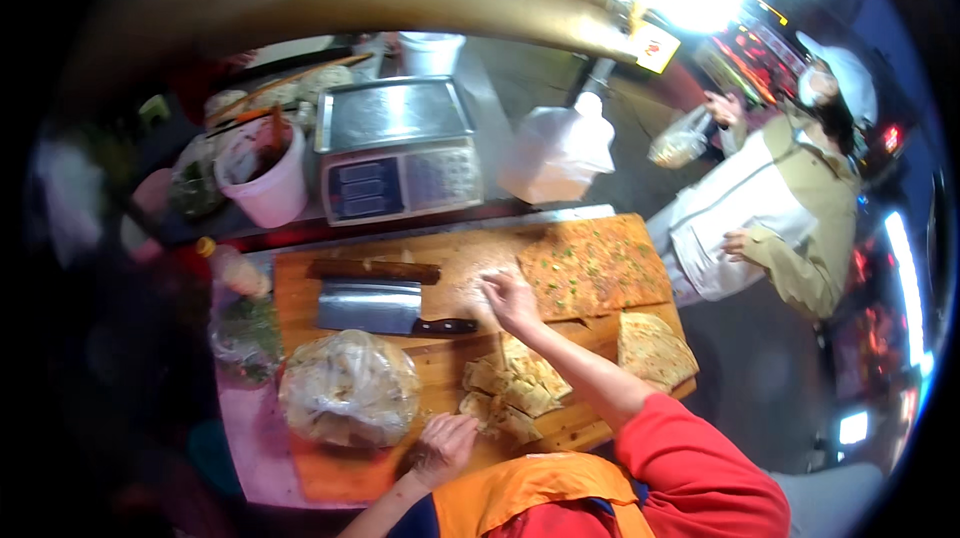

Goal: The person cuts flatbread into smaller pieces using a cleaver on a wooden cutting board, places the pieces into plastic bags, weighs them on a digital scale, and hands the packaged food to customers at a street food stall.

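Note:
My right hand (510, 302) is over the middle of a wooden cutting board (470, 258), its fingers curled into a pinch. Whatever it may hold is hidden. A large flatbread sheet (598, 263) with green flecks lies just right of it, and a cleaver (372, 308) with a black handle lies to its left. My left hand (446, 446) rests low at the board's near side, fingers stretched out. It sits between a filled clear plastic bag (350, 388) and a pile of cut flatbread pieces (508, 390). Another flatbread piece (655, 350) lies at the board's right edge.
A brown wooden rod (373, 271) lies behind the cleaver. Beyond the board stand a scale (400, 173), a white tub (262, 176) and a translucent jug (558, 153). At the right, another person (770, 198) holds a small plastic bag (680, 143).

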